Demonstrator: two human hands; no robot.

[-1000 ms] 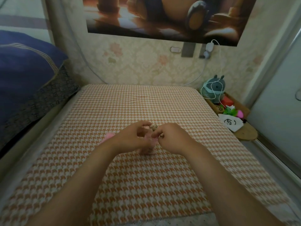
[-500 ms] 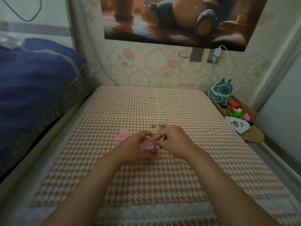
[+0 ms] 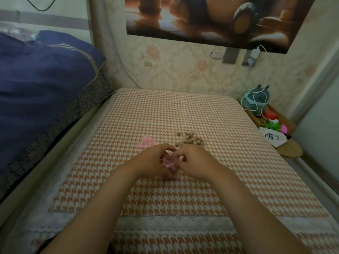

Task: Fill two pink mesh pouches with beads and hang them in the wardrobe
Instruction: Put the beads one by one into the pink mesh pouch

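A pink mesh pouch (image 3: 169, 162) sits between my two hands just above the checked cloth. My left hand (image 3: 154, 162) grips its left side with curled fingers. My right hand (image 3: 196, 162) pinches its right rim. A second pink mesh pouch (image 3: 146, 143) lies flat on the cloth, just beyond my left hand. A small heap of tan beads (image 3: 190, 140) lies on the cloth right behind my right hand. What the held pouch contains cannot be made out.
The orange-and-white checked cloth (image 3: 183, 114) covers a low table against the wall. A blue pillow and bedding (image 3: 42, 79) rise on the left. A crate with a plush toy (image 3: 256, 99), cable and small items stands at the right, beside a pale wardrobe door (image 3: 322, 125).
The camera has tilted up and pulled back, so the bead heap now shows behind my hands. Both hands stay together on the pouch, drawn slightly nearer to me.
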